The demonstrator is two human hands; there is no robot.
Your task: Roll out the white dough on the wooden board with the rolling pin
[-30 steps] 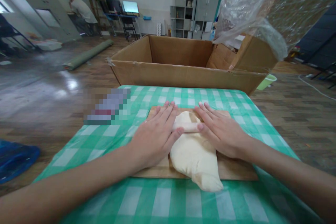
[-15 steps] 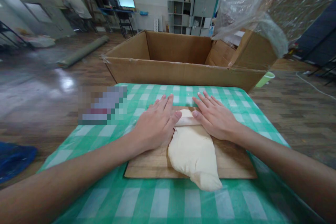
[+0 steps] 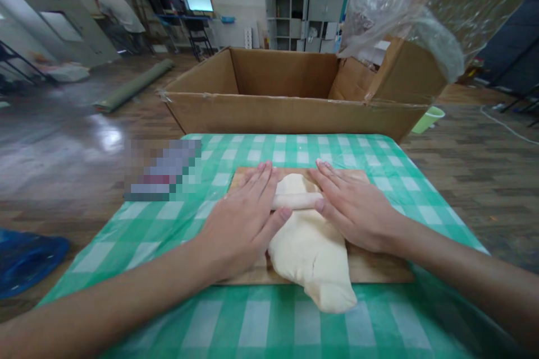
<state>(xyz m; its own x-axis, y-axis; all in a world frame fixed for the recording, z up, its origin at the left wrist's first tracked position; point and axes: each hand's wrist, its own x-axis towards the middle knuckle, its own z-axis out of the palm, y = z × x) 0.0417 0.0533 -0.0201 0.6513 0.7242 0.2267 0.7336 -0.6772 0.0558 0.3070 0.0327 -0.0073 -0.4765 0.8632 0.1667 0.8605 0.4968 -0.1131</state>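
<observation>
A pale rolling pin (image 3: 297,201) lies across a slab of cream-coloured dough (image 3: 309,252). My left hand (image 3: 244,216) rests flat over the pin's left end, fingers stretched out and pointing away from me. Over its right end lies my right hand (image 3: 353,205), also flat, with its fingers extended. Both palms hide the ends of the pin. The dough sits on a wooden board (image 3: 379,266), and its thick near end hangs past the board's front edge. The far part of the dough shows beyond the pin.
Under the board is a table with a green-and-white checked cloth (image 3: 236,320). A blurred-out item (image 3: 162,171) lies at its left edge. Behind stands a large cardboard box (image 3: 290,115) with plastic wrap (image 3: 391,11). A person (image 3: 120,11) bends over at the far left.
Both hands and the rolling pin have moved a little toward me over the dough. More of the dough and board now shows beyond the pin.
</observation>
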